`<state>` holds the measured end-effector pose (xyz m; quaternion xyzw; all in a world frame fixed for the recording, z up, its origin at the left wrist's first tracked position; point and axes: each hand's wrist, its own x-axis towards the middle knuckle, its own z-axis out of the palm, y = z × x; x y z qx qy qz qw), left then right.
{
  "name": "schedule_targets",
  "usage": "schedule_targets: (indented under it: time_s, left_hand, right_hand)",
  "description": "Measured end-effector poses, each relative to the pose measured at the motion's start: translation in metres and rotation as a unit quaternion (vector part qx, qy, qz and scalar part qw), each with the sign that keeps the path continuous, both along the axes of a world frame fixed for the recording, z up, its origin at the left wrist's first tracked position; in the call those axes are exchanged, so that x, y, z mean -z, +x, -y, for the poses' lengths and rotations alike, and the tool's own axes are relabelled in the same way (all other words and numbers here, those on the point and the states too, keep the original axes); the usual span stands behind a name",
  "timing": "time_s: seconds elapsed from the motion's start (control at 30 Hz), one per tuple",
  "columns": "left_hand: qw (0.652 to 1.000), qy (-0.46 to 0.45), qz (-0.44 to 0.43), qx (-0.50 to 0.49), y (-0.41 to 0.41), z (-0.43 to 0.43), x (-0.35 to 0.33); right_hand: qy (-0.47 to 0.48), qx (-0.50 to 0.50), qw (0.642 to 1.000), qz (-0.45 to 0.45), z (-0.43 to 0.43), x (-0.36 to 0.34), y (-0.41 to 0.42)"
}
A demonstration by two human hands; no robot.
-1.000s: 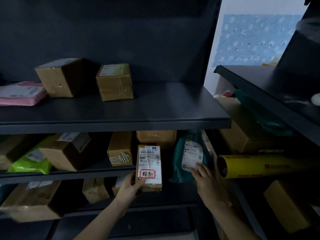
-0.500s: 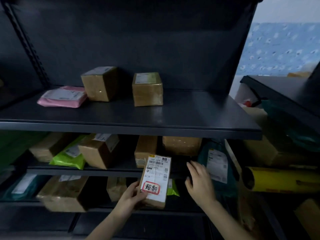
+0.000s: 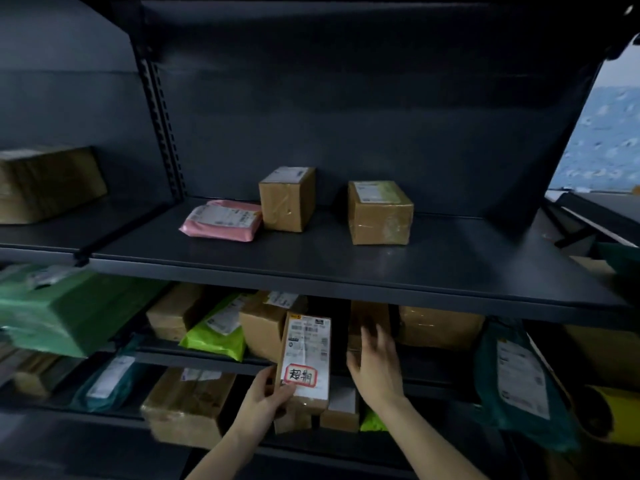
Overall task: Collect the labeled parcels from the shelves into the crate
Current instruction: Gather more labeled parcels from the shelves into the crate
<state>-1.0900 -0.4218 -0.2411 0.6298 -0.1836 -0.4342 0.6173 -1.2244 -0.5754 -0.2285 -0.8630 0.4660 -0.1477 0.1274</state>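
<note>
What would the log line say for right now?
left hand: grips labeled box | right hand: empty, beside brown box | crate: unseen

On the upper shelf I see a flat mailer at the left, a tall box just beside it on its right, and a wide box further right, apart from both. In front of the middle shelf below, my left grip holds the labeled parcel upright. My right grip is just right of it, before a narrow box. A soft mailer lies left of the parcel.
</note>
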Motion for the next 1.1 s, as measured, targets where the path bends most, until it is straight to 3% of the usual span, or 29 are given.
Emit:
schedule_targets:
  time_s: [0.27,0.47,0.53,0.6,0.67,0.8,0.93,1.1]
  left_hand:
    - [0.999,-0.012,-0.038,0.023,0.005,0.019,0.018]
    - [0.998,-0.008,-0.063,0.011,0.005,0.021,0.027]
    - [0.998,-0.001,-0.061,0.014,0.001,0.021,0.026]
    - [0.999,0.004,-0.048,0.025,-0.005,0.021,0.024]
    - [0.999,0.004,-0.035,0.037,-0.012,0.021,0.022]
    - [0.998,-0.001,-0.046,0.048,-0.026,0.023,0.013]
    - [0.996,-0.014,-0.068,0.047,-0.038,0.02,0.002]
    - [0.996,-0.012,-0.074,0.049,-0.049,0.021,-0.004]
  right_hand:
    - [0.023,0.101,0.99,-0.096,0.02,0.002,0.035]
    - [0.004,0.112,0.992,-0.056,0.002,0.008,0.004]
    - [0.033,0.13,0.991,-0.027,-0.007,0.008,-0.013]
    - [0.1,0.15,0.982,0.064,-0.014,0.01,-0.03]
    - [0.19,0.16,0.949,0.194,-0.018,0.012,-0.045]
    - [0.33,0.173,0.836,0.403,-0.026,0.007,-0.072]
    - [0.397,0.177,0.765,0.475,-0.029,0.002,-0.095]
    - [0.454,0.152,0.725,0.495,-0.024,-0.002,-0.11]
